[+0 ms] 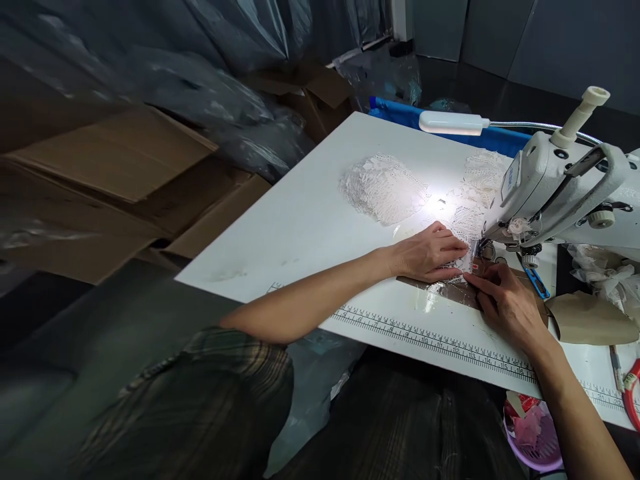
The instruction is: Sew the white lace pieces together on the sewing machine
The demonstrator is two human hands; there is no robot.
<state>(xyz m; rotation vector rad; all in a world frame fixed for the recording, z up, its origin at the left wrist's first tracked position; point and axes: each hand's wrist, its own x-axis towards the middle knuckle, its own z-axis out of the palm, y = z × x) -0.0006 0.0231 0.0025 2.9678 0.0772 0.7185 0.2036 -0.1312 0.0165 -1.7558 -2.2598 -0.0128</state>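
My left hand [431, 255] lies flat, its fingers stretched over a piece of white lace [456, 268] under the sewing machine's needle area. The index fingertip of my right hand [507, 300] touches the near edge of that lace. The thumb sits apart from the index finger, and the other fingers bend beside the presser foot [479, 249]. Beyond the left hand lies a heap of white lace pieces [383, 190]. More lace [483, 173] spreads behind the needle, beside the white sewing machine [560, 180]. Some lace is hidden under my fingers.
A white lamp [453, 123] lights the white table [280, 233], which has a printed ruler [425, 340] along its front. Blue thread snips [537, 283], a brown curved sheet [577, 319] and red-handled scissors [631, 393] lie right. Cardboard boxes [115, 160] stand left; a purple basket [537, 457] is below.
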